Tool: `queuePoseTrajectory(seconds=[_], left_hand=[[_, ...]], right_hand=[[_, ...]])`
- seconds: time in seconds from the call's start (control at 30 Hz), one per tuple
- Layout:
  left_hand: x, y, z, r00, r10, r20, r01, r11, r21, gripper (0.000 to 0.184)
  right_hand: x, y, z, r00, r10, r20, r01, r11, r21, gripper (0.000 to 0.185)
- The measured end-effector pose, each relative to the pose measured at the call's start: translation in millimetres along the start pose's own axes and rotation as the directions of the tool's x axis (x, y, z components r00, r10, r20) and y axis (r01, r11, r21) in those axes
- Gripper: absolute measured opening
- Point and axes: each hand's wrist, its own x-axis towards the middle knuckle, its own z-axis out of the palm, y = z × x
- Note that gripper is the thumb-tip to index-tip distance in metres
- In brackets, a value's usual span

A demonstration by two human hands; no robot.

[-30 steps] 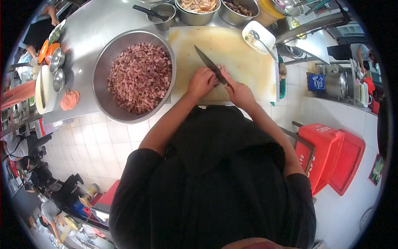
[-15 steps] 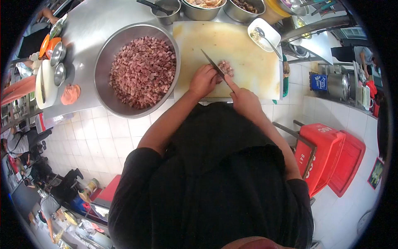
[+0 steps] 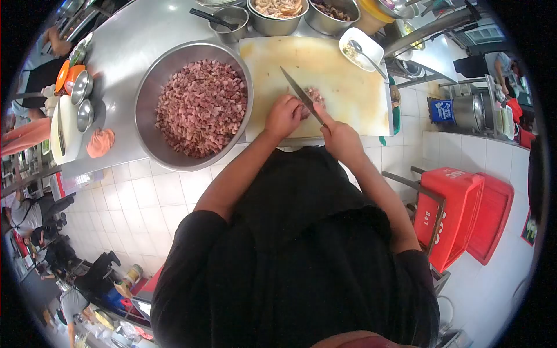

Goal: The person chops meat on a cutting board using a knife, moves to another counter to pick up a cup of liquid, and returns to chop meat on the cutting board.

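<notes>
A pale, stained cutting board (image 3: pixel 348 110) lies at the table's edge. On it my right hand (image 3: pixel 343 139) is closed round the handle of a long knife (image 3: pixel 299 90), whose tip points up and to the left. My left hand (image 3: pixel 283 117) is closed with curled fingers on a small piece of meat (image 3: pixel 304 111), close against the blade's left side. Small cut pieces (image 3: pixel 316 97) lie just right of the blade. Left of the board stands a large steel bowl (image 3: pixel 142 110) heaped with diced pinkish meat (image 3: pixel 200 107).
Steel pots (image 3: pixel 272 24) line the board's far side. A white dish (image 3: pixel 362 47) with a spoon rests on its far right corner. Small steel bowls (image 3: pixel 85 115) and a pink cloth-like item (image 3: pixel 100 143) are at the left. Red bins (image 3: pixel 447 214) stand right; other people are at the edges.
Against one second ago, the knife has a steeper angle and more cut pieces show beside it. The whole view shifted slightly. My left hand remains by the blade.
</notes>
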Motion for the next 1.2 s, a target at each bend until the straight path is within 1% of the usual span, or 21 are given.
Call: queuePoseTrajectory(seconds=[0.13, 0.23, 0.3, 0.33, 0.43, 0.53, 0.63, 0.73, 0.83, 0.93, 1.03, 1.1, 1.13, 1.2], left_hand=[[0, 0, -2, 0.996, 0.082, -0.015, -0.082, 0.996, 0.040, 0.007], [1, 4, -5, 0.997, 0.083, -0.004, -0.082, 0.994, 0.076, 0.006], [1, 3, -3, 0.996, 0.083, -0.021, -0.082, 0.995, 0.051, 0.005], [1, 1, -1, 0.996, 0.085, -0.027, -0.084, 0.996, 0.038, 0.005], [0, -5, 2, 0.998, -0.008, 0.062, 0.006, 0.999, 0.042, 0.005], [1, -4, 0, 0.997, -0.037, 0.074, 0.037, 0.999, 0.002, 0.008], [-1, 0, -3, 0.998, -0.057, 0.031, 0.057, 0.998, -0.002, 0.010], [-4, 4, -5, 0.997, -0.052, -0.048, 0.050, 0.998, -0.037, 0.011], [-5, 1, -9, 0.999, 0.028, -0.018, -0.028, 1.000, 0.010, 0.012], [-7, -1, -8, 0.999, 0.049, 0.015, -0.049, 0.998, 0.037, 0.013], [-7, -5, -6, 0.999, 0.037, 0.016, -0.037, 0.998, 0.050, 0.012], [-9, -7, -6, 0.997, 0.004, 0.071, -0.011, 0.996, 0.094, 0.011], [-4, -8, -6, 0.996, -0.003, 0.089, -0.007, 0.993, 0.117, 0.010], [-4, -6, -6, 0.999, 0.004, 0.046, -0.007, 0.997, 0.081, 0.010]], right_hand=[[-17, -8, -5, 0.995, 0.024, 0.097, -0.011, 0.992, -0.125, 0.074], [-21, -13, -12, 0.994, 0.028, 0.109, -0.013, 0.991, -0.134, 0.075], [-21, -11, -10, 0.994, 0.018, 0.104, -0.006, 0.993, -0.122, 0.074], [-19, -9, -8, 0.995, 0.015, 0.098, -0.003, 0.993, -0.114, 0.073], [1, 19, 49, 0.998, 0.027, -0.050, -0.028, 1.000, -0.015, 0.073], [13, 20, 47, 0.998, 0.002, -0.066, -0.002, 1.000, -0.001, 0.073], [8, 15, 27, 0.998, -0.005, -0.066, 0.008, 0.999, 0.046, 0.073], [-10, 4, 7, 1.000, 0.022, 0.017, -0.022, 1.000, -0.007, 0.073], [-25, -8, -3, 0.990, 0.078, 0.120, -0.068, 0.994, -0.091, 0.074], [-30, -15, -9, 0.988, 0.094, 0.122, -0.079, 0.990, -0.120, 0.073], [-20, -9, 8, 0.989, 0.104, 0.102, -0.095, 0.991, -0.089, 0.073], [-10, 5, 46, 0.999, 0.044, -0.001, -0.044, 0.999, 0.009, 0.073], [-1, 7, 49, 0.998, 0.011, -0.065, -0.008, 0.999, 0.051, 0.072], [9, 10, 44, 0.996, -0.011, -0.089, 0.019, 0.996, 0.087, 0.073]])
